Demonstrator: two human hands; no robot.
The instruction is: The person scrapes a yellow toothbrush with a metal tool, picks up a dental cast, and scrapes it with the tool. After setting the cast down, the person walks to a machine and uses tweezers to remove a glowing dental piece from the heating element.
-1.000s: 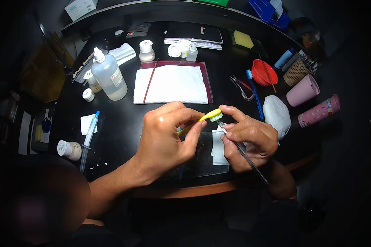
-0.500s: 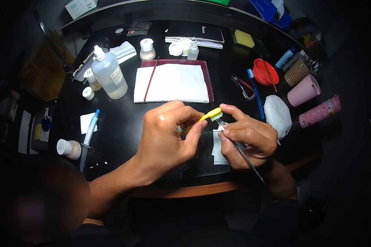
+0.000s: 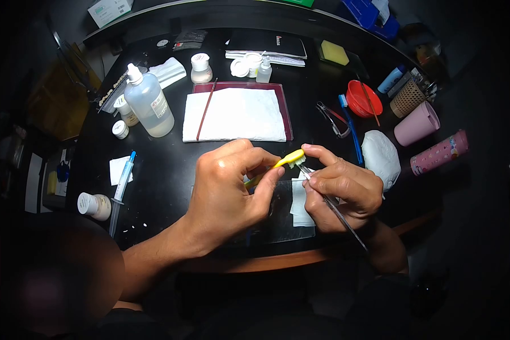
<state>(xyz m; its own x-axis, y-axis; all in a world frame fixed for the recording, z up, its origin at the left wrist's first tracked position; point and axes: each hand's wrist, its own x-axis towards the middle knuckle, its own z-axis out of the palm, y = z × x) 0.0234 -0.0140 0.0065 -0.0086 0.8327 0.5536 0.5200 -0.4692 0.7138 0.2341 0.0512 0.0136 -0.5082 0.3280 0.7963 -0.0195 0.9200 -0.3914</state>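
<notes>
My left hand is closed around the handle of a yellow toothbrush, its head pointing right and its pale bristles facing down. In my right hand is a slim metal instrument, held like a pen. The tip of this instrument meets the bristles; its exact shape is too small to make out. My right index fingertip rests against the end of the brush head. Under the hands lie a glass slab and folded white paper, both partly covered by them.
A white pad with a thin brush lies beyond my hands. To the left stand a squeeze bottle, a syringe and a jar. On the right are a blue toothbrush, a red bowl and a white lump.
The rear end of the metal instrument has swung slightly to the right, with its tip still at the bristles. Both hands keep nearly the same place.
</notes>
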